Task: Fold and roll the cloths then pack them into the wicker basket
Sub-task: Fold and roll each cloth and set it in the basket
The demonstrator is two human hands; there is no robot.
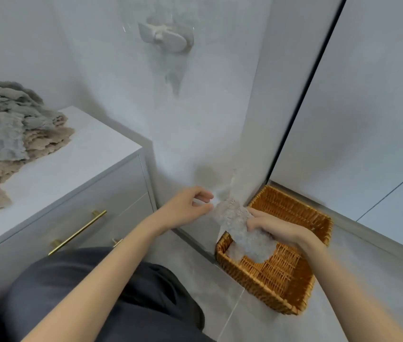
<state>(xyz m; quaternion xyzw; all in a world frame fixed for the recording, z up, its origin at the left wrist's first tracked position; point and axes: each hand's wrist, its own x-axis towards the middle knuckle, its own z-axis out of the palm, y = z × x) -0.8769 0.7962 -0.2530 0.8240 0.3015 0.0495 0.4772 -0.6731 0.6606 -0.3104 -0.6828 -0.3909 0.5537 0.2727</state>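
Gripping blurred cloth (235,219) over wicker basket (257,282) with right hand (275,228), left hand (185,206) grasp unclear

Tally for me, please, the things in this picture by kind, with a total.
Wicker basket: 1
Cloth held over the basket: 1
Heap of cloths on the cabinet, too bunched to count singly: 1
Brass drawer handles: 2
Hands, left hand and right hand: 2
Total: 7

Basket (252,280) on floor (195,267), cloths (10,134) on cabinet (72,164)
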